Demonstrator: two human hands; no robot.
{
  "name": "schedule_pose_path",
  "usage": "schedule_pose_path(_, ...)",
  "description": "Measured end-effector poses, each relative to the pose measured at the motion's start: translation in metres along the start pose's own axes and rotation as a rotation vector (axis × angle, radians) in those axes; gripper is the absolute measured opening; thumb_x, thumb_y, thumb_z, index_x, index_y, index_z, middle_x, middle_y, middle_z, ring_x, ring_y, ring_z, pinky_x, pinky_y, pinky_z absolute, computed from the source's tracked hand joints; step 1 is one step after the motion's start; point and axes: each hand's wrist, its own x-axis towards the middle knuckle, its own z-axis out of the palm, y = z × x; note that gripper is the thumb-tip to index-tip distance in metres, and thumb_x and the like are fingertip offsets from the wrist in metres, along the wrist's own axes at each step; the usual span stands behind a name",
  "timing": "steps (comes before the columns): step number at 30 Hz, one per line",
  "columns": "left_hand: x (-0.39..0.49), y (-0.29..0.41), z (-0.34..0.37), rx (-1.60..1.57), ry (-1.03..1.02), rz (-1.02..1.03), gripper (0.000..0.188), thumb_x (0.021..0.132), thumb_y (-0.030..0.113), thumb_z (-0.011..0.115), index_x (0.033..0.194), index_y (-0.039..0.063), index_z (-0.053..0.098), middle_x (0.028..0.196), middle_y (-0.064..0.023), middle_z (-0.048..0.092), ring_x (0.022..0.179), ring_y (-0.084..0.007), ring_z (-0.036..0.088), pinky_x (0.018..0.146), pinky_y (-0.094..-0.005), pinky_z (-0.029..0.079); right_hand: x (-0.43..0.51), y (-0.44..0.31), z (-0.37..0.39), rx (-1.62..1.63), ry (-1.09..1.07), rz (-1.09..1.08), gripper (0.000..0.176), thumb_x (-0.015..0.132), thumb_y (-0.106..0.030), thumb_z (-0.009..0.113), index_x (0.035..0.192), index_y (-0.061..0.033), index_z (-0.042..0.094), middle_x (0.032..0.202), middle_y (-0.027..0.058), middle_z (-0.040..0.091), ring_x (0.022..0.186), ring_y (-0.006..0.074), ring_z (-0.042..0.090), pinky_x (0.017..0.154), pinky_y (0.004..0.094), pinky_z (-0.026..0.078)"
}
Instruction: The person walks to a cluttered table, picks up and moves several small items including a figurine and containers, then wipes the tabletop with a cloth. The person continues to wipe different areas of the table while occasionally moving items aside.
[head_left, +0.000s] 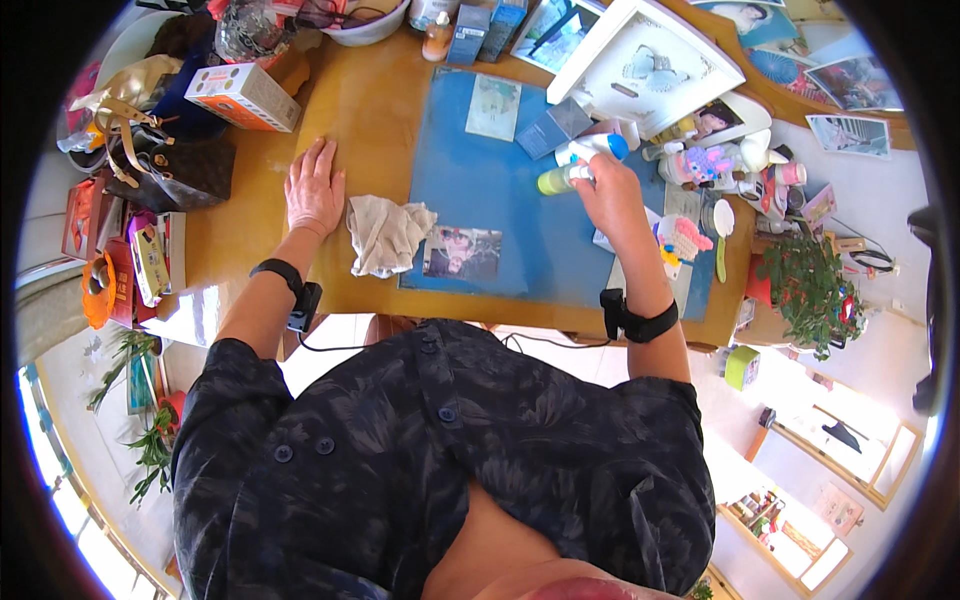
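My left hand lies flat on the wooden desk top, holding nothing. Just right of it is a crumpled beige cloth. My right hand grips a small bottle of yellow-green liquid by its white top, tilted over on its side above a blue desk mat. Directly behind that hand is a white bottle with a blue cap, partly hidden by the fingers. A dark blue-grey box leans beside it. One loose photo rests on the mat near the cloth.
A white-framed butterfly picture stands at the back right. Bottles and a crocheted doll crowd the right side, with a potted plant beyond. At left are a brown handbag, an orange-and-white box and books.
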Motion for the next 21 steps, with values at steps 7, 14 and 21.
schedule_pose_path(7, -0.002, 0.003, -0.005, -0.019, -0.015, -0.019, 0.056, 0.093, 0.027, 0.059, 0.147, 0.017, 0.045, 0.153, -0.0055, 0.043, 0.139, -0.0307, 0.039, 0.114, -0.0489, 0.033, 0.017, -0.022, -0.027, -0.098, -0.163, -0.022, 0.032, 0.080, -0.013, 0.076, 0.105, 0.0020, 0.062, 0.107, 0.0218, 0.066, 0.099, 0.0402, 0.065, 0.084, 0.0457, 0.053)
schedule_pose_path(14, -0.002, 0.004, -0.008, -0.038, -0.016, -0.020, 0.055, 0.093, 0.027, 0.059, 0.146, 0.017, 0.046, 0.154, -0.0054, 0.042, 0.139, -0.0305, 0.039, 0.114, -0.0487, 0.033, 0.076, -0.065, -0.046, -0.024, -0.145, -0.092, 0.028, 0.084, -0.020, 0.075, 0.097, 0.0024, 0.064, 0.088, 0.0189, 0.069, 0.086, 0.0384, 0.068, 0.078, 0.0456, 0.054)
schedule_pose_path(21, -0.001, 0.007, -0.012, -0.055, -0.021, -0.035, 0.054, 0.093, 0.027, 0.059, 0.145, 0.017, 0.047, 0.153, -0.0053, 0.043, 0.139, -0.0301, 0.039, 0.114, -0.0486, 0.032, 0.204, -0.058, 0.014, -0.388, 0.062, -0.186, 0.056, 0.087, -0.027, 0.077, 0.129, 0.0015, 0.055, 0.136, 0.0215, 0.057, 0.126, 0.0376, 0.055, 0.105, 0.0425, 0.047)
